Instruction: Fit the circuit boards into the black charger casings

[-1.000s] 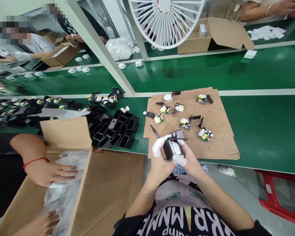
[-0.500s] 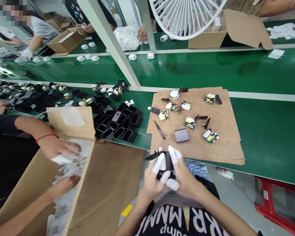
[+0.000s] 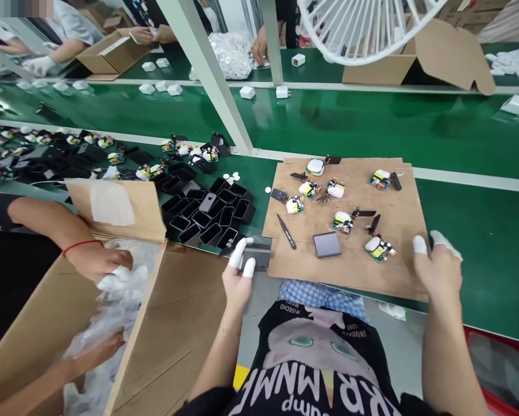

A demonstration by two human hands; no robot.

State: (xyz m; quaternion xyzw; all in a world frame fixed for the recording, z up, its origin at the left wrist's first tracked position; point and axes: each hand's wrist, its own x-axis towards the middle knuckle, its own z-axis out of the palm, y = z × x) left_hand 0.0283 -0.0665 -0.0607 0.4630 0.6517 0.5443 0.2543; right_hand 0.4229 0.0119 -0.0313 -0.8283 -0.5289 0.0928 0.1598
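My left hand (image 3: 238,274), with white finger cots, is closed around a dark grey box-shaped casing (image 3: 259,257) at the left front edge of the cardboard. A small black part sticks out beside it. My right hand (image 3: 439,268), also in white finger cots, is at the cardboard's right edge, thumb and fingers apart, and no object shows in it. On the cardboard sheet (image 3: 302,260) are several circuit boards (image 3: 343,222) with black pieces attached, a grey rectangular block (image 3: 327,245), black tweezers (image 3: 286,231) and a small black piece (image 3: 279,195).
Several empty black casings (image 3: 211,234) stand left of the cardboard. A large open carton (image 3: 194,312) with plastic bags is at the left, a co-worker's hands inside it. A slanted post (image 3: 207,75) and a white fan guard (image 3: 367,34) rise behind. A red stool (image 3: 501,398) is low right.
My hands have moved apart from in front of my chest. The left has carried the dark casing left; the right has let go and moved to the cardboard's right edge.
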